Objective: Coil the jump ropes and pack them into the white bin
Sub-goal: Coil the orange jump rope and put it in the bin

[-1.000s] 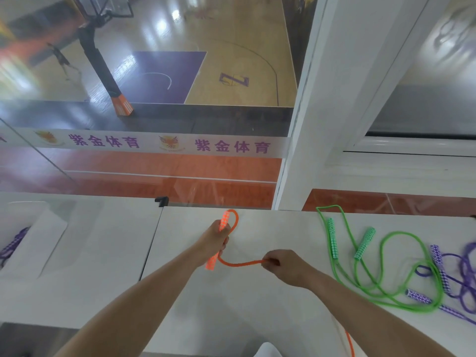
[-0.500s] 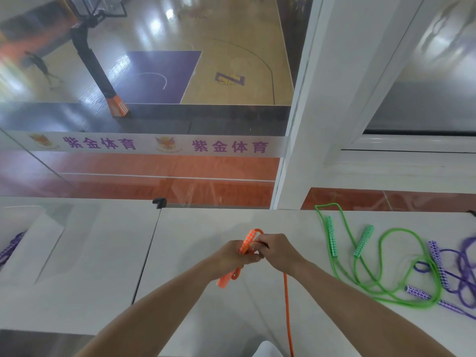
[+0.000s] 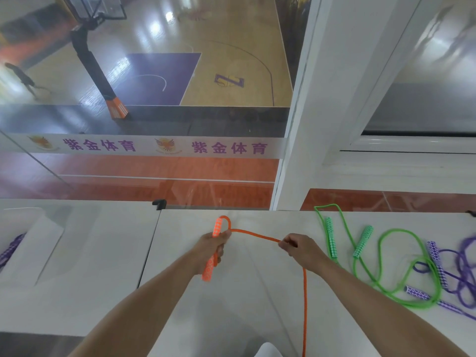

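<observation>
Orange jump rope (image 3: 257,235): one item, held over the white table (image 3: 244,292) between both hands. Left hand (image 3: 212,249), fingers curled tight round the checkered orange handles (image 3: 211,256), which stand roughly upright with a short loop of cord arching over their top ends. Cord runs rightward in a taut span to the right hand (image 3: 300,247), which pinches it between thumb and fingertips; below that hand the cord drops straight down past the near edge of view. Green jump rope (image 3: 401,266): loose, uncoiled, lying on the table to the right of the right hand, its two patterned handles side by side. Purple jump rope (image 3: 456,274): loose, further right, partly overlapped with the green cord. Far left: a white bin (image 3: 33,243), partly in view, with a purple rope (image 3: 10,249) showing at its edge. Beyond the table: glass panel (image 3: 154,99) overlooking a basketball court.
</observation>
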A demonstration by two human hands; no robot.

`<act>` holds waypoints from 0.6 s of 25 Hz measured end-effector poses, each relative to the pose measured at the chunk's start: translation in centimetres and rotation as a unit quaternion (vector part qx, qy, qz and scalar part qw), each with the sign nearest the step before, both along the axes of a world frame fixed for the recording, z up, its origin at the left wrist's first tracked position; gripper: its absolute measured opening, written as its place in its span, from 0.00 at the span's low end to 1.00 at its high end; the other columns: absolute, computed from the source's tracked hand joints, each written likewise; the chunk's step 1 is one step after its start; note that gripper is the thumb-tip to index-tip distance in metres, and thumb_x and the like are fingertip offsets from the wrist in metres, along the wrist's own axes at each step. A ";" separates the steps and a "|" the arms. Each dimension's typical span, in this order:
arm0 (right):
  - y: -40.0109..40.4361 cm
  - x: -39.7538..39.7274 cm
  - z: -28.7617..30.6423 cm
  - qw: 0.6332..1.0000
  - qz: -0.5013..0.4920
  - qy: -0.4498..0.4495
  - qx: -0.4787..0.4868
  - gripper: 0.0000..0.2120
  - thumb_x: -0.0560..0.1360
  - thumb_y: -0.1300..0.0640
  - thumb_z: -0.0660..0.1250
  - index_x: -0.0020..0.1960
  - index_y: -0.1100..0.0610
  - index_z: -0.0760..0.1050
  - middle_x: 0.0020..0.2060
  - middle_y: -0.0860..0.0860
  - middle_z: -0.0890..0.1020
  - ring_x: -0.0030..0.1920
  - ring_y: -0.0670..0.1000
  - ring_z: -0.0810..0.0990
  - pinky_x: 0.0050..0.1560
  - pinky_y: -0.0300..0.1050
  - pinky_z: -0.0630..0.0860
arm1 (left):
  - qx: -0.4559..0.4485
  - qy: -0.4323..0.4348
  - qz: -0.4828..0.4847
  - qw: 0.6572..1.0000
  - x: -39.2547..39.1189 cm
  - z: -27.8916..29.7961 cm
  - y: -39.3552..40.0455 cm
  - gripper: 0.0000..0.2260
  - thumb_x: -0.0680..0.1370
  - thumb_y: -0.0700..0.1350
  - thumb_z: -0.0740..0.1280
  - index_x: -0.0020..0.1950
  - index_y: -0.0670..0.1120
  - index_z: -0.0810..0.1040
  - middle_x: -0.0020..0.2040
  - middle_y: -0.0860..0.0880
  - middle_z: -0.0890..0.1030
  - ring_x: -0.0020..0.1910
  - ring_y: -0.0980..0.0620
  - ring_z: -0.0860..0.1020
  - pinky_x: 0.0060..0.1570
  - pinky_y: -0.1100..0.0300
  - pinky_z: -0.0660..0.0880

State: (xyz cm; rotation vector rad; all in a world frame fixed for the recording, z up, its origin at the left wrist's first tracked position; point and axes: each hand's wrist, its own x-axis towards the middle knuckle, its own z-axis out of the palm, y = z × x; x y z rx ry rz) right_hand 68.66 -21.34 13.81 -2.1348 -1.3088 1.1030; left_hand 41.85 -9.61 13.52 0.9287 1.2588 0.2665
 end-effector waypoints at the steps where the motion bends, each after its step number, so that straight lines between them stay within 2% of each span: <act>1: -0.3 0.2 -0.2 1.000 -0.008 -0.002 -0.004 0.11 0.80 0.48 0.65 0.43 0.52 0.78 0.36 0.49 0.81 0.38 0.48 0.78 0.41 0.41 0.73 | -0.010 -0.005 0.031 0.999 -0.2 -0.1 0.2 0.17 0.78 0.55 0.72 0.39 0.47 0.72 0.28 0.49 0.70 0.25 0.52 0.67 0.28 0.60 0.65; 3: -1.0 0.1 -0.4 1.000 -0.021 0.010 -0.011 0.11 0.81 0.50 0.63 0.45 0.53 0.79 0.36 0.49 0.80 0.37 0.48 0.77 0.40 0.41 0.72 | -0.038 -0.015 0.050 0.998 -0.4 -0.1 0.4 0.14 0.79 0.54 0.70 0.42 0.45 0.76 0.29 0.49 0.71 0.26 0.52 0.68 0.28 0.61 0.65; 6: -1.7 -1.3 0.0 0.999 -0.016 0.043 -0.013 0.11 0.82 0.51 0.62 0.49 0.52 0.81 0.36 0.47 0.79 0.34 0.44 0.75 0.36 0.36 0.69 | -0.084 -0.039 -0.002 0.996 0.3 0.2 -0.7 0.10 0.81 0.50 0.67 0.47 0.44 0.77 0.33 0.48 0.76 0.28 0.52 0.71 0.28 0.60 0.67; 9: -1.8 -4.1 0.4 0.997 0.009 0.069 -0.012 0.11 0.82 0.52 0.62 0.49 0.53 0.82 0.35 0.46 0.79 0.34 0.44 0.75 0.37 0.35 0.70 | -0.077 -0.076 -0.042 0.993 1.9 0.2 -2.8 0.08 0.82 0.47 0.68 0.53 0.43 0.76 0.49 0.45 0.84 0.37 0.50 0.76 0.31 0.56 0.72; 11: -2.0 -6.2 0.6 0.997 0.019 0.079 -0.004 0.11 0.82 0.54 0.61 0.48 0.54 0.82 0.33 0.45 0.78 0.32 0.42 0.74 0.37 0.35 0.70 | -0.065 -0.118 -0.066 0.989 3.0 0.2 -4.2 0.07 0.82 0.45 0.67 0.55 0.42 0.76 0.57 0.42 0.83 0.44 0.46 0.80 0.36 0.53 0.75; 13: -2.4 -8.1 0.5 0.997 0.036 0.071 0.007 0.11 0.81 0.57 0.61 0.49 0.51 0.82 0.31 0.44 0.78 0.30 0.39 0.75 0.36 0.31 0.67 | -0.056 -0.154 -0.078 0.983 3.6 0.1 -5.3 0.05 0.83 0.42 0.66 0.52 0.41 0.77 0.55 0.37 0.81 0.41 0.46 0.80 0.40 0.52 0.77; 15: -2.8 -9.7 0.2 0.998 0.036 0.058 0.012 0.11 0.82 0.56 0.60 0.50 0.51 0.81 0.32 0.44 0.78 0.31 0.39 0.75 0.35 0.31 0.67 | -0.034 -0.150 -0.073 0.985 3.6 0.0 -5.8 0.05 0.83 0.38 0.65 0.47 0.42 0.75 0.50 0.38 0.83 0.36 0.48 0.81 0.38 0.53 0.78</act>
